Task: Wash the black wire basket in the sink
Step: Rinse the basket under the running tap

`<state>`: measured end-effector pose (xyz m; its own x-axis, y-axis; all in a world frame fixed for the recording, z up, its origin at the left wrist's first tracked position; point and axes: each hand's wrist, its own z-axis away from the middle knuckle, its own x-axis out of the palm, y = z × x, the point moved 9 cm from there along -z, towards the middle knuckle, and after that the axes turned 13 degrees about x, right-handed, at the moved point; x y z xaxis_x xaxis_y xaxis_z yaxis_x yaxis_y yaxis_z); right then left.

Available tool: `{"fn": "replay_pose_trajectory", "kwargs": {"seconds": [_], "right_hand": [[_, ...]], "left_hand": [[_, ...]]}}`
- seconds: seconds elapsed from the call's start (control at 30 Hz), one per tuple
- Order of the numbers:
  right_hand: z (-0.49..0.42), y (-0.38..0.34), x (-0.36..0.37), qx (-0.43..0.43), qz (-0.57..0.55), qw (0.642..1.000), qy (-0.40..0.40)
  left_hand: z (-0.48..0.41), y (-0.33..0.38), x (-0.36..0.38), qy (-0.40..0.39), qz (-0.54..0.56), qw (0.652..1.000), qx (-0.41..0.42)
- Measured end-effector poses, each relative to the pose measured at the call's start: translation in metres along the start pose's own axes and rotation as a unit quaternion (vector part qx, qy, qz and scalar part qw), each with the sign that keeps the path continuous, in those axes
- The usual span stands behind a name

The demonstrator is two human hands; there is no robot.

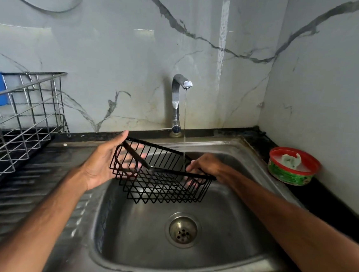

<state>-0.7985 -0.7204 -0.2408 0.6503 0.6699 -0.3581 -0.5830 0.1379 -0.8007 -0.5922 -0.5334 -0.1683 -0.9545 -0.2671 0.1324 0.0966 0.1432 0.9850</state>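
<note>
Black wire basket (171, 172) held tilted over sink (252, 231), far right corner under tap (177, 97) stream. Left grip (104, 162) flat against left end; right grip (208, 164) curled round right rim. Rotate slowly, wet every wire.

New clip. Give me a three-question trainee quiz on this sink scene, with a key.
1. True or false: the tap is off.
2. Where is the basket relative to the sink? A lying flat in it; B held above it; C hung on the tap.
3. Fill in: the ___ hand's fingers curl round the basket's end.

Key: 1 false, water is running. 2 B. 3 right hand; the left hand lies open against the other end.
</note>
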Motion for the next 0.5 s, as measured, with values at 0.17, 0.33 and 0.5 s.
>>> {"fn": "replay_pose_trajectory", "kwargs": {"seconds": [0.17, 0.33, 0.5], "right_hand": [[-0.001, 0.003, 0.003, 0.021, -0.021, 1.000, 0.011], [-0.002, 0.006, 0.003, 0.033, -0.056, 0.998, 0.019], [-0.004, 0.007, -0.002, 0.025, -0.045, 0.998, 0.046]], "left_hand": [[0.006, 0.002, 0.011, 0.063, 0.091, 0.993, 0.049], [0.017, -0.032, 0.018, -0.007, 0.166, 0.980, -0.109], [0.016, -0.054, 0.045, 0.008, 0.266, 0.956, -0.124]]}}
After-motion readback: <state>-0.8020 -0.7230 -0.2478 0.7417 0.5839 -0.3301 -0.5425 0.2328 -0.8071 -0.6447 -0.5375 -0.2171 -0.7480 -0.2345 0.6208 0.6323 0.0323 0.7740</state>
